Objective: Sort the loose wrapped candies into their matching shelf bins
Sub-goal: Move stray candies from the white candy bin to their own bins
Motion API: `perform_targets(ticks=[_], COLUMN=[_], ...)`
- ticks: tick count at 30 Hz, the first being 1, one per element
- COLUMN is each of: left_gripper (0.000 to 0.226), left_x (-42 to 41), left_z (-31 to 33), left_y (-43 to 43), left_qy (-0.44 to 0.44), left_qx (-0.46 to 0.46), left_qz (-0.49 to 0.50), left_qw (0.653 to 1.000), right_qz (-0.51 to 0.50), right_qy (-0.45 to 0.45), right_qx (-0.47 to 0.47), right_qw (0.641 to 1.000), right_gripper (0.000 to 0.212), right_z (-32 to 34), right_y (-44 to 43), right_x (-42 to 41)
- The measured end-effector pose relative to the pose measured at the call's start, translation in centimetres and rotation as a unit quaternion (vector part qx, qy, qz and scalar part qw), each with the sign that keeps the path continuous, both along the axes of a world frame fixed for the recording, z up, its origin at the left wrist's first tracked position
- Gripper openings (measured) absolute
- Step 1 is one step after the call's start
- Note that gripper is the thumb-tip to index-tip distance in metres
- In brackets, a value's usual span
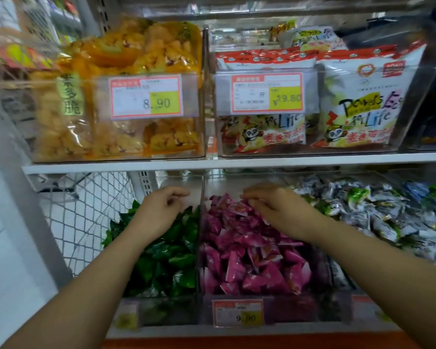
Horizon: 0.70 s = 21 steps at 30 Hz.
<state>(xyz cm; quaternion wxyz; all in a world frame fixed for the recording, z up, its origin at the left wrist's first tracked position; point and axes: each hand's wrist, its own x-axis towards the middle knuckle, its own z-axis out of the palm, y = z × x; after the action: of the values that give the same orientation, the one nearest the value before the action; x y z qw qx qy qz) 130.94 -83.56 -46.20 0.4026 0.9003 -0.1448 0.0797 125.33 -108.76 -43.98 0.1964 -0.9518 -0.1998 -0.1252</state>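
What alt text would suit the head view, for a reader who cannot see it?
Two bare hands reach into clear shelf bins: the left hand above the green candies, the right hand over the pink candies; blur hides any grip. White-wrapped candies fill the next bin, and bagged snacks stand on the shelf above.

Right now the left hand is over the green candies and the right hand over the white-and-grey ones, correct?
Not quite: in the head view the right hand is over the pink candies, not the white-and-grey ones beside them. The left hand is over the green candies, as stated.
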Motion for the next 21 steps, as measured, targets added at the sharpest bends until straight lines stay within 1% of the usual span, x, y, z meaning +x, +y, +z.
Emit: perform_targets(ticks=[2,4,8,12,14,18,21], left_gripper=[0.019,0.018,0.021,0.024,0.031,0.041,0.039], left_x=[1.0,1.9,3.9,6.2,7.2,8.6,9.1], left_z=[-0.1,-0.2,-0.2,-0.3,-0.4,-0.7,-0.9], left_y=[1.4,2.3,2.6,1.8,1.0,-0.4,-0.4], left_qy=[0.003,0.011,0.028,0.074,0.114,0.212,0.228], left_qx=[0.001,0.005,0.027,0.047,0.095,0.208,0.241], left_qz=[0.01,0.013,-0.009,-0.058,-0.091,-0.144,-0.157], left_qw=[1.0,1.0,0.999,0.995,0.985,0.944,0.93], right_qz=[0.033,0.049,0.059,0.05,0.061,0.082,0.096], right_qy=[0.04,0.061,0.087,0.112,0.108,0.101,0.089], right_qx=[0.019,0.032,0.012,0.061,0.061,0.095,0.102], right_qw=[0.998,0.996,0.994,0.991,0.99,0.987,0.986], right_gripper=[0.033,0.034,0.034,0.022,0.019,0.023,0.026], right_z=[-0.2,-0.7,-1.6,-1.9,-2.1,-2.9,-3.3], right_y=[2.2,4.0,6.1,6.2,5.9,5.5,5.1], right_x=[1.3,2.8,6.1,8.8,9.5,10.1,10.2])
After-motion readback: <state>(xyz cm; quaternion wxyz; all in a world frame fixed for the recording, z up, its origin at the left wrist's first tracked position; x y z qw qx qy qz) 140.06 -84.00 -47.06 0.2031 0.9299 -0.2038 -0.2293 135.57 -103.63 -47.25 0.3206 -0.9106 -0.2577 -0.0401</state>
